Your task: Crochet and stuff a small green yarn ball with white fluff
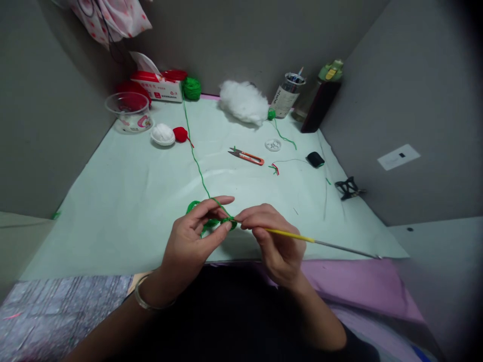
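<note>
Near the front edge of the table, my left hand point(198, 231) pinches a small green crocheted piece point(211, 223) between thumb and fingers. Part of the piece hangs behind the fingers, hidden. Green yarn point(196, 161) runs over my left index finger back to a green yarn ball point(191, 88). My right hand point(277, 236) grips a crochet hook point(302, 236) with a yellow handle and a metal shaft pointing right. The hook's working tip meets the green piece at my left fingertips, too small to make out.
Orange thread snips point(247, 156) lie mid-table. Behind are white stuffing point(243, 102), a pen cup point(287, 95), a bottle point(320, 98), a tissue box point(162, 88) and a plastic tub point(132, 120). Red yarn point(180, 134) and white yarn point(163, 134) lie left; a black clip point(349, 188) lies right.
</note>
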Tool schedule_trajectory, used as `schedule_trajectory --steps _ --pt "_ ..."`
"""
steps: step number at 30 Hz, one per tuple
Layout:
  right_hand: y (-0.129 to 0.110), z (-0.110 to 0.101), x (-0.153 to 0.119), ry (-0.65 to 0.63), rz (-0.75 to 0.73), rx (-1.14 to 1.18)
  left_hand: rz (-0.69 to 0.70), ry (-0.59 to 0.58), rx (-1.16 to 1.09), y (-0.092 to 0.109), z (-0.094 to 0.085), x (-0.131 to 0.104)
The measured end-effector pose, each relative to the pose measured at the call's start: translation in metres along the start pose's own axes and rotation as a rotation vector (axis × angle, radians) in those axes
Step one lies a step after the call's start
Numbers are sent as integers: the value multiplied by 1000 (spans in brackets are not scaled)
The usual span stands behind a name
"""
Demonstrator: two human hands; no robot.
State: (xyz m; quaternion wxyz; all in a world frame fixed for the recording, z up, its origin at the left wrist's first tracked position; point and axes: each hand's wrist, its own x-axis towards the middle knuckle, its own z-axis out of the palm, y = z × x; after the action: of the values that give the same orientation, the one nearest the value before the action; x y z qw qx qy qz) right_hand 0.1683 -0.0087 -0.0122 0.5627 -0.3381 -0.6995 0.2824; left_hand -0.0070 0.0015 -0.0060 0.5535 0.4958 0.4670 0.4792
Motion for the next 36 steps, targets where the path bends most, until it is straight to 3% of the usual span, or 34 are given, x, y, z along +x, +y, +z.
schedule_trajectory --steps 4,9,17,20,23,25,27,32,36 --pt "0 -3 3 -21 -36 -30 41 -30 73 -1 -1 2" --pt "0 2 -1 -64 -166 -250 121 -14 185 -6 -1 5" --pt "6 14 -10 32 -245 -415 175 0 228 -7 1 3" --pt "12 15 -16 25 -273 -542 97 15 82 -8 4 0" --pt "16 15 -22 61 -272 -593 -150 -104 -316 -9 6 0" --pt "14 15 -23 110 -220 -473 -320 -218 -553 -9 4 3" --pt "8 13 -19 145 -108 -263 -389 -262 -652 -8 0 7" --pt "-3 9 -4 236 177 226 -251 -236 -523 -6 -7 8" --pt "2 12 -3 204 301 361 -135 -199 -344 -6 0 3"
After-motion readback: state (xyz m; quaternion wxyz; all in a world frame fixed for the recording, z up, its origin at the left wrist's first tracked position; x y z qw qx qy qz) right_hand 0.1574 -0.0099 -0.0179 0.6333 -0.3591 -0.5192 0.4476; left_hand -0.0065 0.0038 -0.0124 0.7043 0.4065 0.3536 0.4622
